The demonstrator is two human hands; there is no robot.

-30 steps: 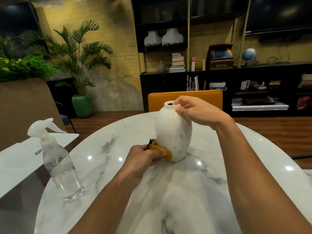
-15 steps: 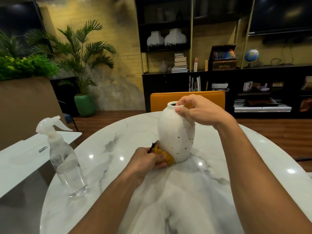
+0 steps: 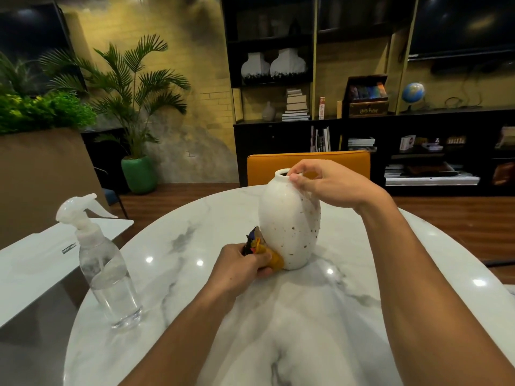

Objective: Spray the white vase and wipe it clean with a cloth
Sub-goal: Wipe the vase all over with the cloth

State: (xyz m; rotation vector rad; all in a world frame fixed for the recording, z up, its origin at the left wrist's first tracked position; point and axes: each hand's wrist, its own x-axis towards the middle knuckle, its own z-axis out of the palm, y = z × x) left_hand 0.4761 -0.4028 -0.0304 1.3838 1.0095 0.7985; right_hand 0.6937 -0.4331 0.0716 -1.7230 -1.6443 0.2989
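White vase [image 3: 287,218] upright near the middle of the marble table [image 3: 306,316]. I see the right hand [image 3: 331,185] pinching its rim, and the left hand [image 3: 239,264] with its fingers curled round a bunched yellow cloth [image 3: 274,260] that touches the vase's lower left side. Spray bottle [image 3: 106,274] stands well apart, left.

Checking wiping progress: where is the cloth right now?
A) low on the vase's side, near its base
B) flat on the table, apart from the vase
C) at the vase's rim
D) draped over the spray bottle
A: the left hand grips the cloth against the vase near its base; the right hand pinches the rim.
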